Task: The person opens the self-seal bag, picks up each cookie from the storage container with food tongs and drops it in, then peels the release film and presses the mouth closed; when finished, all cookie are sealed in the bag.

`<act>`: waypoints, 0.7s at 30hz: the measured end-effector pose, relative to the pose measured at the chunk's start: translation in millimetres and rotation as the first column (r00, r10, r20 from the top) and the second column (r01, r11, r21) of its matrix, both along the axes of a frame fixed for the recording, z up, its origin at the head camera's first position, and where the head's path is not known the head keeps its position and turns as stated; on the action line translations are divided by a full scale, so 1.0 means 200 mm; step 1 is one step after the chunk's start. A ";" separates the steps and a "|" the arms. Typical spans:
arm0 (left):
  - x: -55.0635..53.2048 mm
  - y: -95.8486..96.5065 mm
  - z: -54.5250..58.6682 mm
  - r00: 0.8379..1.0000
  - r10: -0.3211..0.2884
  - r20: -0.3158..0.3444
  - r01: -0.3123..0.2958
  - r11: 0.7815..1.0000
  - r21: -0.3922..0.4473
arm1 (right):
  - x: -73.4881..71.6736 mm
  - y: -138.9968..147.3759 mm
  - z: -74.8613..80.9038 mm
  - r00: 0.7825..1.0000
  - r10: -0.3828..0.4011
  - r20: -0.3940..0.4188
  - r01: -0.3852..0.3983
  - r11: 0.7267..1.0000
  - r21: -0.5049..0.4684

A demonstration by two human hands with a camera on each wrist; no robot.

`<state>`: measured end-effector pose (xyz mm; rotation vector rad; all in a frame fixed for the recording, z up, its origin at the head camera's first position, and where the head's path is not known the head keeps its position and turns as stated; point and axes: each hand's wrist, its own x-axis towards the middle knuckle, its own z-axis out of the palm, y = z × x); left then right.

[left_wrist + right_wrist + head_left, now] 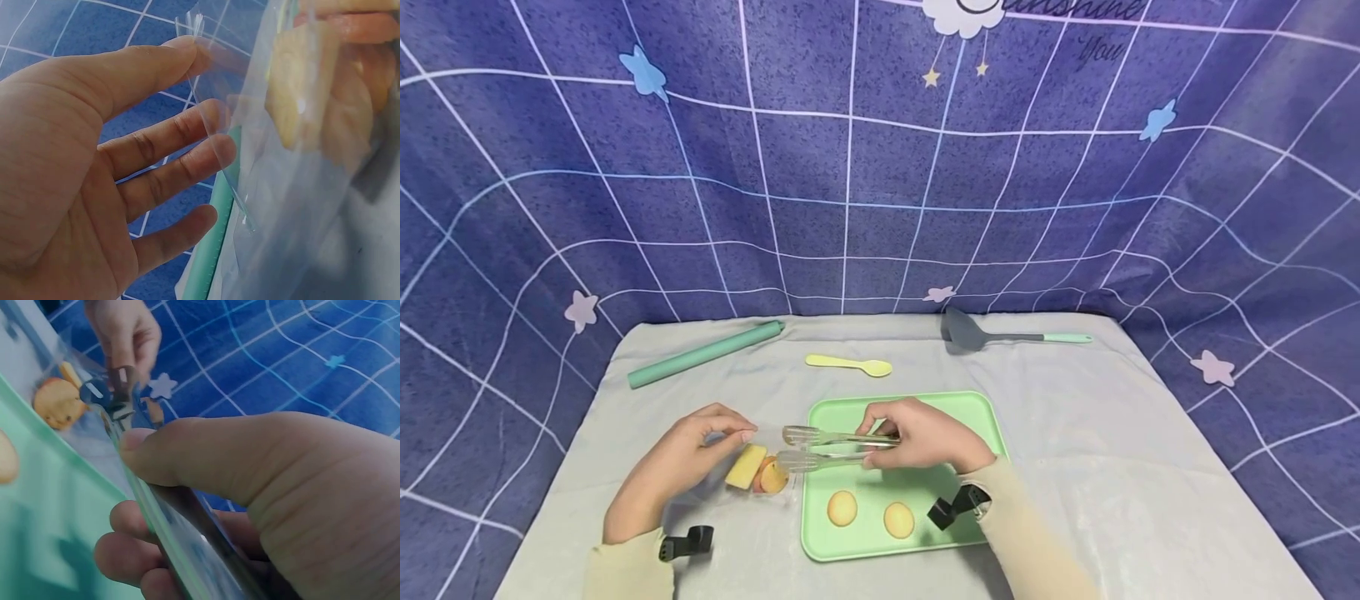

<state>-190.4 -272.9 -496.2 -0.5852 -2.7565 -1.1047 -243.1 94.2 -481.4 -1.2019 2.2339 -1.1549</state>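
My left hand (681, 458) pinches the edge of a clear plastic bag (300, 206) between thumb and index finger; its other fingers lie loosely extended against the film. Inside the bag show a yellow block-shaped piece (747, 467) and round golden cookies (774, 477). In my right hand (925, 437) is a pair of metal tongs (808, 435), gripped with the thumb on one arm and fingers on the other. The tongs' slotted ends are spread apart and point left, overlapping the bag in the head view. Beneath the right hand lies a light green tray (958, 402).
Two round cookies, one at left (842, 508) and another cookie (898, 521) beside it, lie on the tray's near part. Farther back are a green rolling pin (706, 354), a yellow spoon (850, 364) and a dark spatula (966, 331). A blue grid-patterned curtain (880, 167) hangs behind.
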 end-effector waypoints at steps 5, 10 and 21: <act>0.00 0.01 0.00 1.000 -0.005 -0.003 0.005 1.000 -0.008 | 0.01 0.15 0.04 0.999 -0.011 -0.052 0.012 1.000 0.025; 0.00 0.01 0.00 1.000 -0.008 0.004 0.008 1.000 -0.004 | 0.03 0.33 0.05 0.998 -0.014 -0.068 0.020 0.996 0.082; -0.01 0.03 -0.02 0.998 -0.016 -0.058 0.015 1.000 -0.015 | 0.09 0.56 0.11 0.992 -0.030 0.126 0.005 0.980 0.199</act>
